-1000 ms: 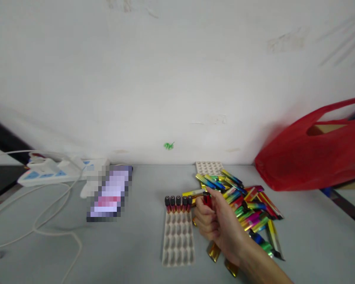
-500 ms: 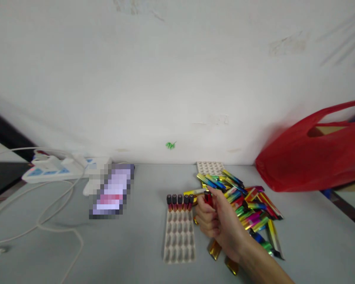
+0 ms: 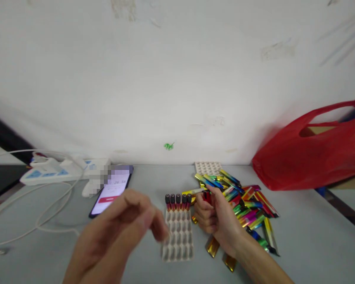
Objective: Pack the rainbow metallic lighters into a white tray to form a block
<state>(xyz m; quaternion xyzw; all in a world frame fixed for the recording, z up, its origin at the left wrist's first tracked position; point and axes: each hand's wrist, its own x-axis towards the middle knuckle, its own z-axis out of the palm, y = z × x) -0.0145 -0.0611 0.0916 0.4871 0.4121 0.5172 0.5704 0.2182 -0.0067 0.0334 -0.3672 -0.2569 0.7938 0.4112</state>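
My right hand [image 3: 217, 221] is closed round a red lighter [image 3: 207, 196] and several gold-ended ones that stick out below the fist [image 3: 213, 246]. It sits just right of a white slotted tray [image 3: 178, 236]. A row of red lighters with black caps [image 3: 178, 202] stands in the tray's far row. My left hand [image 3: 121, 228] hovers blurred in front of the tray's left side, fingers loosely curled and apart, with nothing seen in it. A pile of shiny multicoloured lighters [image 3: 245, 205] lies right of my right hand.
A phone [image 3: 112, 191] with a lit screen lies at the left, behind it a white power strip [image 3: 56, 173] with cables trailing over the grey table. A second white tray [image 3: 208, 167] lies by the wall. A red plastic bag [image 3: 316, 154] sits at the right.
My left hand has come into view from the lower left and now hangs in front of the tray. My right hand has stayed by the tray with its lighters.
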